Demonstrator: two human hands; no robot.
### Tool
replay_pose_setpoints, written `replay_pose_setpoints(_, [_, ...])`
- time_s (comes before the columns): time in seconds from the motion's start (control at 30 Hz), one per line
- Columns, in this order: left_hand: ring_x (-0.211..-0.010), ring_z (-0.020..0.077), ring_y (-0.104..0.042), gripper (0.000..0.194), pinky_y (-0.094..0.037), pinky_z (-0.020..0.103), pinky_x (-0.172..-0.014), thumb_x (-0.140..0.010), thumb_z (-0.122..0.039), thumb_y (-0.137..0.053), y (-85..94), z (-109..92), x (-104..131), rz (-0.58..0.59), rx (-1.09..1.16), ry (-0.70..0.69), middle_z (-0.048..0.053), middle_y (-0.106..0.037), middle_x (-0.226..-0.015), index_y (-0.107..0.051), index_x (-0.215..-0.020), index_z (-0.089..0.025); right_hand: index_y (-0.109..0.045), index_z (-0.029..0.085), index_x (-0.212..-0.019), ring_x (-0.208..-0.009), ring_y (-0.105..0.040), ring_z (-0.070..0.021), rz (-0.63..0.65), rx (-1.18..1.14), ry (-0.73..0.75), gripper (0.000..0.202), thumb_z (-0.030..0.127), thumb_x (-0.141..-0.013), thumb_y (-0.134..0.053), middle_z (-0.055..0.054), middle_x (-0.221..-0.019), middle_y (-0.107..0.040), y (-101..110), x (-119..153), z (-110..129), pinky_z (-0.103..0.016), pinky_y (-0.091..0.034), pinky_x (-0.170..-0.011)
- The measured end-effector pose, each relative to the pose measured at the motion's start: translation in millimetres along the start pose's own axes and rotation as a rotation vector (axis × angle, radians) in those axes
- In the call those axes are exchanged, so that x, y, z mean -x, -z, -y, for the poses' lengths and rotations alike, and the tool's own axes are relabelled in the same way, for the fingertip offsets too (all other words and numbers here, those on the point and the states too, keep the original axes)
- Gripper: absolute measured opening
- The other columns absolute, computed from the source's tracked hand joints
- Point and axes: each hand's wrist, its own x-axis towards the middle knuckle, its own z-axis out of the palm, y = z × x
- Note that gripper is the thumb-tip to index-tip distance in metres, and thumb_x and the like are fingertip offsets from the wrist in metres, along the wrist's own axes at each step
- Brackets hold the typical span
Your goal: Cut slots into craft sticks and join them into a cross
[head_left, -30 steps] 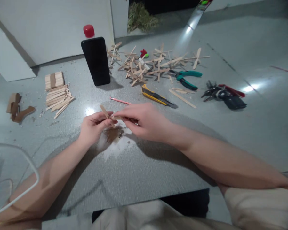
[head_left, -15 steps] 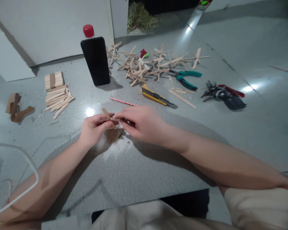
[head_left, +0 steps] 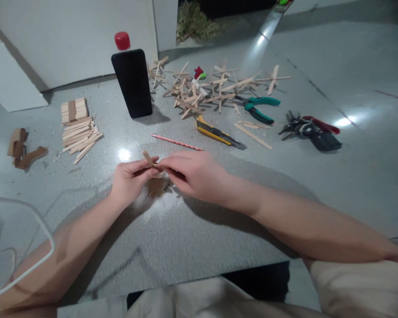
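Observation:
Between the thumb and fingers of my left hand (head_left: 131, 181) is a wooden craft stick (head_left: 147, 158), its upper end poking up past the fingertips. My right hand (head_left: 197, 172) is closed in a pinch right beside it, fingertips meeting the left ones. A short bit of a second craft stick (head_left: 156, 165) shows between the two hands, crossing the first; the right fingers hide the rest. Below the hands, a brown smeared patch (head_left: 156, 187) lies on a whitish spot of the grey surface. A pink pencil (head_left: 175, 142) rests just beyond the right hand.
A yellow utility knife (head_left: 215, 132), teal-handled pliers (head_left: 260, 108) and keys (head_left: 295, 123) lie ahead to the right. Crossed sticks (head_left: 189, 95) are heaped at the back. A black phone (head_left: 132, 84) stands upright near stacked loose sticks (head_left: 79, 137). Brown paper strips (head_left: 21, 150) lie far left.
My right hand has shifted slightly down, uncovering more of the pencil. The upright stick in my left hand has moved slightly lower and right, with less of it showing.

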Motion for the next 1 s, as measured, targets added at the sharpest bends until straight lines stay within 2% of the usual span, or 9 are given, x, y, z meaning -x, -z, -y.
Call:
replay_pose_setpoints(0.2, [-0.085, 0.0241, -0.083, 0.025, -0.072, 0.038, -0.08, -0.082, -0.037, -0.092, -2.5, -3, -1, 0.005, -0.044, -0.055, 0.004, -0.087, -0.098, -0.088, -0.106, -0.03, -0.072, 0.018, -0.102, -0.094, -0.073, -0.0228, 0.007, -0.01, 0.018, 0.026, 0.018, -0.108, -0.047, -0.011, -0.102, -0.079, -4, 1, 0, -0.036, -0.056, -0.085])
replay_pose_setpoints(0.37, [-0.084, 0.024, -0.083, 0.022, -0.072, 0.038, -0.08, -0.083, -0.031, -0.091, -6.0, -7, 1, -0.012, -0.063, -0.043, 0.003, -0.086, -0.094, -0.088, -0.104, -0.028, -0.074, 0.018, -0.099, -0.09, -0.074, -0.0225, 0.033, 0.0, -0.021, 0.022, 0.014, -0.102, -0.053, -0.009, -0.098, -0.082, 5, -4, -2, -0.034, -0.053, -0.08])
replay_pose_setpoints(0.53, [-0.086, 0.0227, -0.083, 0.018, -0.07, 0.038, -0.082, -0.084, -0.027, -0.089, -9.1, -7, 4, -0.138, -0.067, -0.02, 0.003, -0.086, -0.095, -0.087, -0.102, -0.028, -0.079, 0.02, -0.104, -0.086, -0.076, -0.0222, -0.007, -0.054, -0.082, 0.024, 0.012, -0.099, -0.057, -0.007, -0.096, -0.084, 9, -9, -9, -0.034, -0.054, -0.078])
replay_pose_setpoints(0.63, [-0.085, 0.0212, -0.082, 0.016, -0.07, 0.037, -0.084, -0.086, -0.031, -0.089, -5.5, -4, 0, -0.235, -0.033, 0.011, 0.004, -0.086, -0.095, -0.085, -0.1, -0.024, -0.08, 0.021, -0.109, -0.086, -0.077, -0.0234, -0.058, 0.021, -0.073, 0.027, 0.012, -0.099, -0.056, -0.007, -0.098, -0.084, 10, -8, -11, -0.035, -0.055, -0.079])
replay_pose_setpoints(0.7, [-0.085, 0.0211, -0.083, 0.021, -0.07, 0.036, -0.082, -0.086, -0.036, -0.088, -2.4, -2, -4, -0.252, 0.023, 0.036, 0.005, -0.086, -0.094, -0.083, -0.102, -0.023, -0.079, 0.022, -0.114, -0.084, -0.076, -0.0228, -0.069, 0.05, -0.08, 0.029, 0.015, -0.1, -0.055, -0.006, -0.099, -0.084, 12, -7, -12, -0.036, -0.056, -0.079])
replay_pose_setpoints(0.87, [-0.09, 0.0258, -0.085, 0.034, -0.071, 0.04, -0.081, -0.083, -0.046, -0.09, -3.1, -1, -6, -0.134, 0.163, 0.069, 0.007, -0.086, -0.095, -0.08, -0.107, -0.024, -0.077, 0.023, -0.119, -0.094, -0.076, -0.024, -0.087, -0.056, -0.142, 0.029, 0.019, -0.104, -0.053, -0.008, -0.115, -0.083, 10, -9, -12, -0.04, -0.058, -0.087])
replay_pose_setpoints(1.0, [-0.085, 0.0268, -0.085, 0.032, -0.072, 0.04, -0.074, -0.085, -0.046, -0.089, -6.3, -4, -2, -0.03, 0.181, 0.075, 0.007, -0.086, -0.094, -0.078, -0.105, -0.025, -0.072, 0.024, -0.121, -0.1, -0.074, -0.0242, -0.119, -0.208, -0.205, 0.026, 0.022, -0.106, -0.051, -0.008, -0.118, -0.081, 4, -12, -11, -0.041, -0.056, -0.091])
